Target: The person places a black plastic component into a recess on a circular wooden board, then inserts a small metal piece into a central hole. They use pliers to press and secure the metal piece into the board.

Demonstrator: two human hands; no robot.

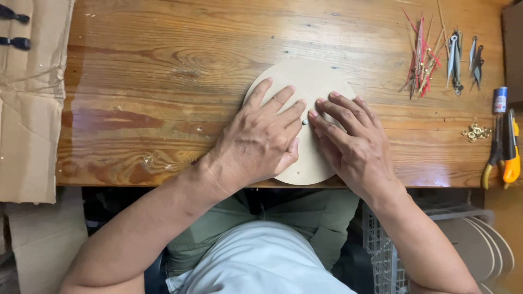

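A pale round wooden disc [305, 76] lies flat near the front edge of the wooden table [163, 81]. My left hand [261, 139] rests palm down on the disc's left half, fingers spread. My right hand [351, 144] lies flat on its right half. The fingertips of both hands meet at a small metal shaft [305, 122] poking up at the disc's centre. Neither hand grips anything.
Red and gold thin clock hands [422, 60] and grey metal ones [463, 60] lie at the back right. Small brass rings [476, 132], yellow-handled pliers [504, 152] and a small blue cylinder [499, 99] sit at the right edge. Cardboard [27, 103] covers the left. More discs [485, 239] stand below right.
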